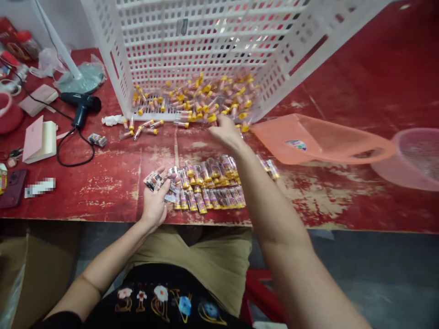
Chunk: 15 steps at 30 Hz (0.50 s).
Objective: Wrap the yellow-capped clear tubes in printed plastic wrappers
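Note:
My left hand point(156, 201) is closed on a small stack of printed cards point(153, 181), thumb on top, just above the table's front edge. Right beside it lie rows of small clear tubes point(209, 197) with yellow caps and printed wraps. My right hand point(228, 132) reaches to the front lip of a white plastic basket point(126, 87) that lies on its side. There it touches a heap of yellow-capped tubes point(206, 98) with pinkish contents. Its fingertips are partly hidden among them, so whether a tube is gripped does not show.
Several loose tubes point(147, 131) have spilled in front of the basket. An orange plastic scoop point(308, 137) and a pink basket point(411, 157) lie to the right. At left are a hair dryer point(80, 107) with its cord, a notebook point(39, 139) and a phone point(13, 188).

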{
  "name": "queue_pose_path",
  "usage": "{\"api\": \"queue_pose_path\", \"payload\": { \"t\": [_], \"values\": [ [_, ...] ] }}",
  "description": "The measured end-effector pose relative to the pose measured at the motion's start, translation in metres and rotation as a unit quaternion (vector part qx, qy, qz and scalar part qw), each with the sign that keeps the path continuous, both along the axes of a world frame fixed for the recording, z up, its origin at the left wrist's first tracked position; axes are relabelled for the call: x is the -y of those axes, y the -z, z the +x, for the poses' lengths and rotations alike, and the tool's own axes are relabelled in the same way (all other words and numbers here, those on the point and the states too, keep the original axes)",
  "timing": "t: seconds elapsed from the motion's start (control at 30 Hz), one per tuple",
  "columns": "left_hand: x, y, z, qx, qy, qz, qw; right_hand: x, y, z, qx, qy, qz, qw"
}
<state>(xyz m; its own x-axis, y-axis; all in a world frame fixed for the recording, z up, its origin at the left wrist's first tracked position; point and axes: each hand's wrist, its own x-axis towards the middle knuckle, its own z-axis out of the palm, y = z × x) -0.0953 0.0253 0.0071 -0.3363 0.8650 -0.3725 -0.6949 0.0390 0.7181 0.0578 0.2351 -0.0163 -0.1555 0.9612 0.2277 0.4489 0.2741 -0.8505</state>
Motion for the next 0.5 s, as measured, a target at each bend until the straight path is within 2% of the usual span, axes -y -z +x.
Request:
{"api": "queue_pose_path", "payload": {
  "t": [0.07,0.13,0.2,0.23,0.33,0.5],
  "values": [
    [-0.002,0.001,0.004,-0.012,-0.004,0.019,1.000,0.060,-0.008,0.005,-0.047,-0.060,-0.077,0.994],
    [-0.001,0.002,0.012,-0.034,0.002,0.045,0.998,0.123,-0.012,0.004,-0.094,-0.128,-0.114,0.981],
    [0.002,0.003,0.023,-0.054,0.020,0.072,0.996,0.171,-0.012,0.001,-0.154,-0.082,-0.111,0.978],
    [0.005,0.004,0.028,-0.058,0.033,0.082,0.994,0.188,-0.011,0.000,-0.180,-0.046,-0.110,0.976],
    [0.012,0.008,0.040,-0.059,0.065,0.083,0.993,0.210,-0.010,0.007,-0.242,0.026,-0.128,0.961],
    [0.022,0.009,0.053,-0.121,0.033,0.069,0.990,0.219,-0.013,0.028,-0.333,0.026,-0.175,0.926]
  ]
}}
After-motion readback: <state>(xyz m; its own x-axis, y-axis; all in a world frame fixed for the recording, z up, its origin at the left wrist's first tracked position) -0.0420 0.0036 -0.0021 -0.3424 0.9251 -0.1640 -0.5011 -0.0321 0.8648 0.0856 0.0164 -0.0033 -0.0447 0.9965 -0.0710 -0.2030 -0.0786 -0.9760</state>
